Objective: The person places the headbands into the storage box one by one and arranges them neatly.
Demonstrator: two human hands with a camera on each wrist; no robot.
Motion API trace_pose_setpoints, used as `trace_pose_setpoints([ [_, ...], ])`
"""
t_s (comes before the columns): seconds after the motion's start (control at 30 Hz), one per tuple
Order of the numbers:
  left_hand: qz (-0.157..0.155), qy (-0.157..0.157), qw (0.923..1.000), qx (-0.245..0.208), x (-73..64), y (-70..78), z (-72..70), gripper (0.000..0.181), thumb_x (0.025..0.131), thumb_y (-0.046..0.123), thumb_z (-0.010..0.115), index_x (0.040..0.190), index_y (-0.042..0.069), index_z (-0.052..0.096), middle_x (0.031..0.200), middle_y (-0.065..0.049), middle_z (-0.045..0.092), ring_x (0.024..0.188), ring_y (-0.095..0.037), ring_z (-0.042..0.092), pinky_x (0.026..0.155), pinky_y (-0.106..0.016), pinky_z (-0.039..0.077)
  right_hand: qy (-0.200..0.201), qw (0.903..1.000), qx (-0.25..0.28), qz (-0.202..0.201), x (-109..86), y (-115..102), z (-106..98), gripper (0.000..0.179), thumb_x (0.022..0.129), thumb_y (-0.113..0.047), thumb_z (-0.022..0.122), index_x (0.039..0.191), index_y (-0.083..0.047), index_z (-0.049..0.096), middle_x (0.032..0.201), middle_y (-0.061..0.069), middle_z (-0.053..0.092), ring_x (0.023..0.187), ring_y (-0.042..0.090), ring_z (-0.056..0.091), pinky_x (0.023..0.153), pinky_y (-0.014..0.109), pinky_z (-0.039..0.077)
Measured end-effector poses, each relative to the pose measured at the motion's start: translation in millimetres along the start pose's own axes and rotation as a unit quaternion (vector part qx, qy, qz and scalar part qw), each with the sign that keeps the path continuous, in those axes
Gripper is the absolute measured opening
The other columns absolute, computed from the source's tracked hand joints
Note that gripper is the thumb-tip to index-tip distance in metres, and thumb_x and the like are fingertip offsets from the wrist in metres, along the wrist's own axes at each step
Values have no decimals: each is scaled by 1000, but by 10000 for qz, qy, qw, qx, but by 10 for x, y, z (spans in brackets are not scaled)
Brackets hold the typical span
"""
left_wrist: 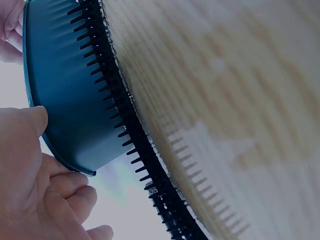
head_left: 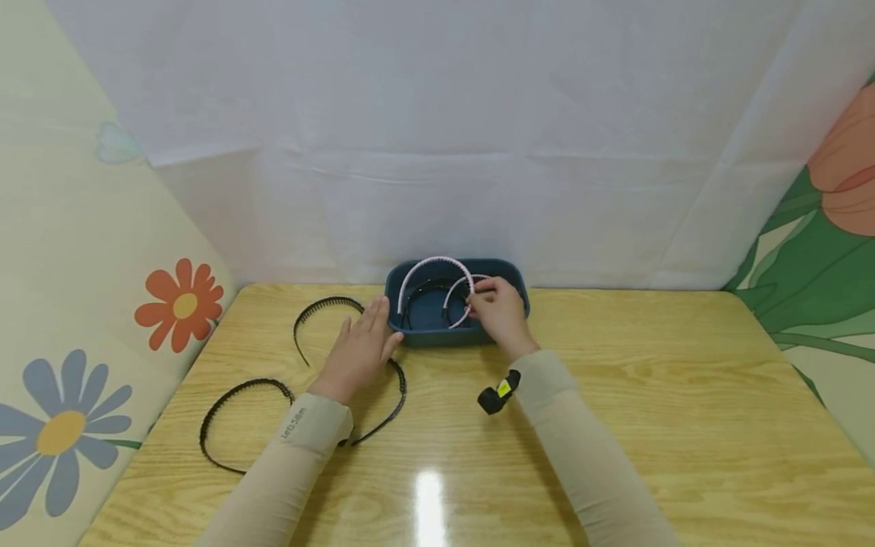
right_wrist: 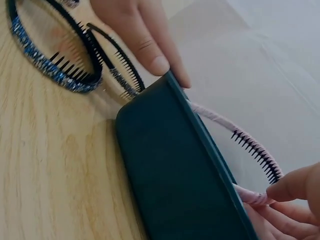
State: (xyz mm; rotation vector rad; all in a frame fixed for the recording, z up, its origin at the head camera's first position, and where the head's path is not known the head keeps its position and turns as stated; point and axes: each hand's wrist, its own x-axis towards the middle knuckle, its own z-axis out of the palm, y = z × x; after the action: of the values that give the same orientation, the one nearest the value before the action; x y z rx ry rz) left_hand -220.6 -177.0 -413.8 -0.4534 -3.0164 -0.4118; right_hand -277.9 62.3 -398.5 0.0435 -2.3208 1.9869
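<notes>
Near the back of the wooden table stands a dark blue bin (head_left: 444, 338). My right hand (head_left: 502, 313) pinches the right side of a pink toothed headband (head_left: 437, 260), which arches above the rim. A second pink arc (head_left: 447, 292) and a dark headband (head_left: 425, 286) show inside. My left hand (head_left: 358, 349) rests at the bin's front left corner, its fingers extended along the end and its thumb (left_wrist: 37, 120) on the rim. Beneath that hand and wrist lies a black toothed headband (head_left: 399, 395), partly hidden.
Another black headband (head_left: 217, 406) lies farther left on the table (head_left: 656, 425), partly behind my left sleeve. Glitter covers a headband (right_wrist: 37, 57) in the right wrist view. A white cloth (head_left: 437, 167) hangs behind the bin, with flowered panels (head_left: 181, 308) at the sides.
</notes>
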Motion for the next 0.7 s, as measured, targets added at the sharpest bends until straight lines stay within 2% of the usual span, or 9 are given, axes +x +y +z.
trace_pose_setpoints([
  [0.07,-7,-14,10000,0,0,1,0,72,111,36,42,160,-7,13,165,-24,18,152,-39,20,121,-64,15,8,9994,-338,-88,-2,7,4,16,92,3,65,108,7,63,94,26,73,67,13,69,72,36,63],
  [0.27,-17,-38,10000,-35,2,10,-6,71,111,36,42,160,-6,13,166,-24,16,153,-39,19,121,-64,14,83,9918,-1240,-309,-15,8,8,15,92,-3,68,106,2,66,90,16,76,73,22,75,64,26,59],
  [0.53,-5,-19,10000,-16,12,17,-2,70,111,35,43,159,-7,15,165,-25,18,152,-40,20,120,-65,16,3,9791,-1968,-522,-60,-23,-10,16,94,-7,67,106,3,68,93,15,76,82,27,74,71,38,60],
  [0.7,-17,-30,10000,-39,10,21,6,70,110,35,43,159,-7,15,165,-25,18,152,-40,20,120,-65,16,27,9730,-2236,-572,-64,6,-5,15,93,-10,68,104,0,73,97,12,75,89,27,71,77,40,59],
])
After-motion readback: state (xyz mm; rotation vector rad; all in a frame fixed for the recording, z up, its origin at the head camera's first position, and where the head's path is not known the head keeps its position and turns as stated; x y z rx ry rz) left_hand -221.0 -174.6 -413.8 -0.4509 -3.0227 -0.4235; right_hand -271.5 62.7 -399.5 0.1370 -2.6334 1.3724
